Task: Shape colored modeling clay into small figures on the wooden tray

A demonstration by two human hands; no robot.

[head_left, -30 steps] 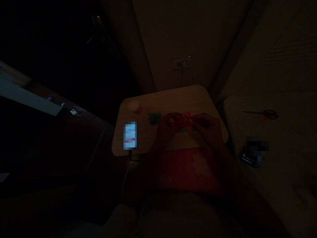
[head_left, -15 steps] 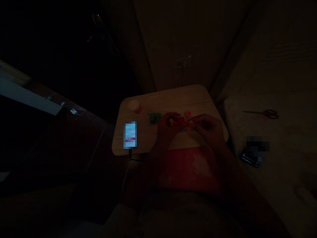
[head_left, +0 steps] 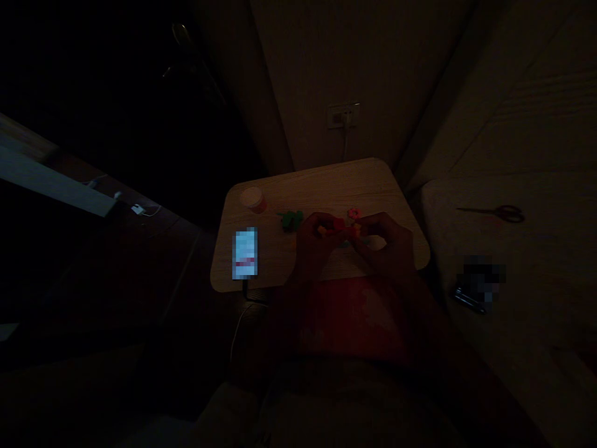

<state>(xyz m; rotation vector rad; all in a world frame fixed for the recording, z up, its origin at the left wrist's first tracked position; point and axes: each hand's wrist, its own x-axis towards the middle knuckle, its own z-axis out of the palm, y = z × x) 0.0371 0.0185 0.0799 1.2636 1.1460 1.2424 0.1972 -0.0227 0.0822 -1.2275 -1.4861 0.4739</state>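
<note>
In dim light, my left hand (head_left: 313, 247) is closed around a small red piece (head_left: 339, 224), with a yellow-orange bit (head_left: 321, 231) showing between its fingers. Close on the right, the thumb and fingers of my right hand (head_left: 389, 244) pinch a small orange piece (head_left: 357, 229) against or very near the red one. Whether the two pieces are joined I cannot tell. Just beyond the fingertips lies a pink flower-shaped ring (head_left: 354, 213). A green toy-like piece (head_left: 292, 220) rests left of my left hand. Something bluish lies under the hands, mostly hidden.
The small wooden table (head_left: 308, 186) carries a lidded tub (head_left: 253, 200) and a lit phone (head_left: 245, 254) with a cable. To the right, scissors (head_left: 506, 213) and a dark blurred object (head_left: 473, 295) lie on a pale surface. A wall socket (head_left: 344, 116) is behind.
My right hand has shifted slightly left, closer to my left hand. The red piece appears turned, and the orange piece sits nearer to it. Objects on the table have stayed put.
</note>
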